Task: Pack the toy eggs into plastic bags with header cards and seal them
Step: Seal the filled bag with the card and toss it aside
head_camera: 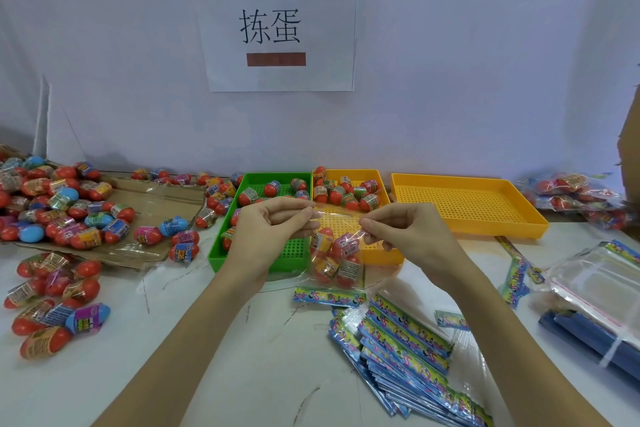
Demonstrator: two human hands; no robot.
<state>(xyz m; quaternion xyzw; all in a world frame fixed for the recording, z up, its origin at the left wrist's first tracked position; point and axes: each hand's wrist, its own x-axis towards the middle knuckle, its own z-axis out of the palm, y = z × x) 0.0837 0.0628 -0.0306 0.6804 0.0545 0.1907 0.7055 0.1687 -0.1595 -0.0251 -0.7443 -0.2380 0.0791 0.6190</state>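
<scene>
Sealing a filled bag above the trays

Both hands, left point(268, 225) and right point(398, 232), pinch the top edge of the plastic bag point(334, 253), raised over the counter point(225, 340) with toy eggs point(332, 255) hanging inside. The flap should probably be kept taut and level, then pressed shut evenly across.

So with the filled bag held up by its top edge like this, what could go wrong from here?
1. The bag hangs with its header card at the bottom, pinched only at the open top by the left hand and right hand; if either pinch slips, the eggs could spill out.
2. It hangs over the green tray, so spilled eggs might mix with the sorted ones.
</scene>
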